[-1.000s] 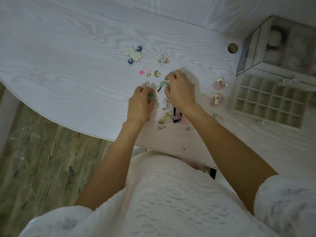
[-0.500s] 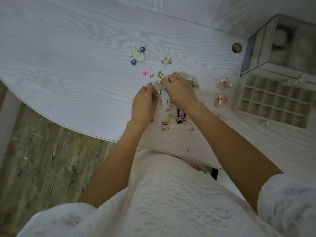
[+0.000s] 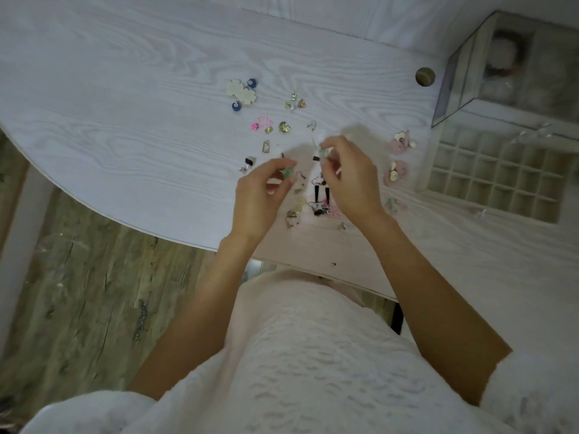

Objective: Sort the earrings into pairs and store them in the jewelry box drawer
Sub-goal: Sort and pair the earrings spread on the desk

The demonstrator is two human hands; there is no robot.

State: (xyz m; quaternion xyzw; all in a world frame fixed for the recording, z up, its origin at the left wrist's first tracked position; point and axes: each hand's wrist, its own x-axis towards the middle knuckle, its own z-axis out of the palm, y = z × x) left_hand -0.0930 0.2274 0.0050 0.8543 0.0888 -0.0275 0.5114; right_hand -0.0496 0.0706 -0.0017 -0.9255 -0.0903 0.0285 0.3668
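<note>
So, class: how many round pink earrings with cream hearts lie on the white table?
2. One round pink earring with cream hearts lies near the open jewelry box drawer; the other lies just below it. The hands may hide more.

Above the white wood-grain surface point(image 3: 125, 126), the left hand point(image 3: 257, 195) pinches a small green earring point(image 3: 288, 173) and the right hand point(image 3: 351, 180) pinches another green one point(image 3: 323, 152). Loose earrings point(image 3: 294, 101) lie scattered around. The open divided drawer point(image 3: 495, 177) sits at right.
</note>
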